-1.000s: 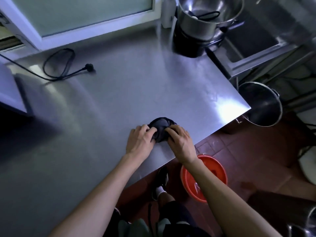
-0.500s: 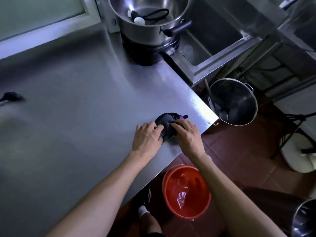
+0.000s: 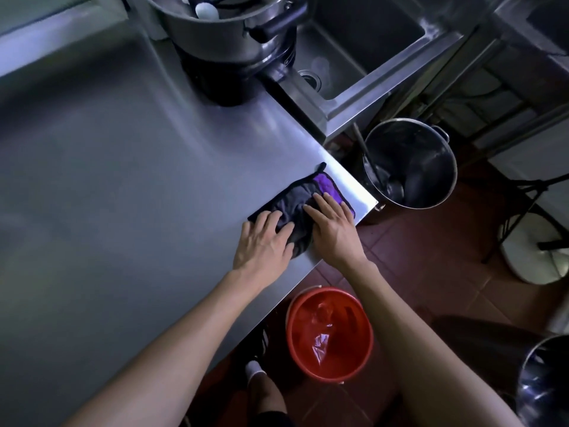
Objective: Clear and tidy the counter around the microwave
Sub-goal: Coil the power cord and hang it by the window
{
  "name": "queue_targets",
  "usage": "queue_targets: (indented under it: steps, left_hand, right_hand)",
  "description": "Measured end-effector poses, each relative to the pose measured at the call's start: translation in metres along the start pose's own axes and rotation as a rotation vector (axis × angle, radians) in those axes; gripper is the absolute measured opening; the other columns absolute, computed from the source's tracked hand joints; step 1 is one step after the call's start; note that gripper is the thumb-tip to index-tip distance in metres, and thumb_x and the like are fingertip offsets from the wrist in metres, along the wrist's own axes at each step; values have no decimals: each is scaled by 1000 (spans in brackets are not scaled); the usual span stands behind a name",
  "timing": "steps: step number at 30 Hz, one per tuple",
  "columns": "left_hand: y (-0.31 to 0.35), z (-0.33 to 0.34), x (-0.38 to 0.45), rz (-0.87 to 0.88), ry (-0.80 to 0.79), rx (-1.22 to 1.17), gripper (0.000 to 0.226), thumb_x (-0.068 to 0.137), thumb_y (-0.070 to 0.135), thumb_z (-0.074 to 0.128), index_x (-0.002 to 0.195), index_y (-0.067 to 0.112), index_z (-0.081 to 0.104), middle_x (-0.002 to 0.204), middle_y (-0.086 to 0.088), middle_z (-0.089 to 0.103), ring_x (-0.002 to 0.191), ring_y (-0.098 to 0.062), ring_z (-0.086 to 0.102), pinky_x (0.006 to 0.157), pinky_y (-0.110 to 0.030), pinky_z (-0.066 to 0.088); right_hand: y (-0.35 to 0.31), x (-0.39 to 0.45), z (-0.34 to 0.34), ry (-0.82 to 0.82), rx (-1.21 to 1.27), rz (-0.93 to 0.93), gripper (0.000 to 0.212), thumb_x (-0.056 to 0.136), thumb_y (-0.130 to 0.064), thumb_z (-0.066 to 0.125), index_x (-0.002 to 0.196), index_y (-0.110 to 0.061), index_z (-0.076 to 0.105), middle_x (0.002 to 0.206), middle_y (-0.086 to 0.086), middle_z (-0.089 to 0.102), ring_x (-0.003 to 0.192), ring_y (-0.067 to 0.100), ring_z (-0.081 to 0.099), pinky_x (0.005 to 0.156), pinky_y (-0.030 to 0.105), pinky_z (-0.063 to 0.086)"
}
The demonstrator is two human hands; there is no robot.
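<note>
Head view: soft, limp dark grey-and-purple cloth (image 3: 303, 201) is pressed flat by spread left hand (image 3: 264, 241) and right hand (image 3: 334, 231) near steel counter (image 3: 123, 180) corner; best pinched at an edge.

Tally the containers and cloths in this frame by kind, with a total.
Steel pots: 3 (counter pot, floor pot, pot at the lower right edge)
Red buckets: 1
Cloths: 1
Total: 5

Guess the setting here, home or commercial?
Likely a commercial or canteen kitchen. The stainless steel counter meets a deep steel sink, with a large stockpot on top and another big pot on the tiled floor. Both hands flatten a dark cloth at the counter's corner.
</note>
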State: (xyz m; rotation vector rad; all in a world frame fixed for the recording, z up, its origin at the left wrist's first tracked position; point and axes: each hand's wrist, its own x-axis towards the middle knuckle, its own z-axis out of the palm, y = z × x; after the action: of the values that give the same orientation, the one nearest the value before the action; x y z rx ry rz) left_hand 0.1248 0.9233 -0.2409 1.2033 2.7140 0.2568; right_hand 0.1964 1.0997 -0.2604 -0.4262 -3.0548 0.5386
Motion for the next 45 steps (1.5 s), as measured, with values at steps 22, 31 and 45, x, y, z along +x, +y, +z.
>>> queue_targets:
  steps: [22,31,45]
  left_hand:
    - [-259,-109,-205,-595,66,-109,42,96,37,53,134,19,55,133,-2,58,126,-27,49,96,-44,43]
    - [-348,-128,-295,-739,98,-224,43,98,36,49,137,18,53,144,-2,50,133,-25,42,103,-44,37]
    - [-441,-129,-320,-910,80,-322,46,103,38,41,145,19,45,152,-4,42,138,-24,37,110,-44,34]
  right_hand:
    - [-344,61,32,-292,191,-364,49,98,-6,48,145,-19,50,154,8,45,137,31,45,107,40,41]
    - [-471,59,63,-339,154,-515,52,95,-5,52,147,-14,47,150,10,49,133,33,50,103,49,47]
    - [-579,124,120,-372,81,-621,46,89,-2,58,135,0,57,130,20,62,121,41,55,99,50,49]
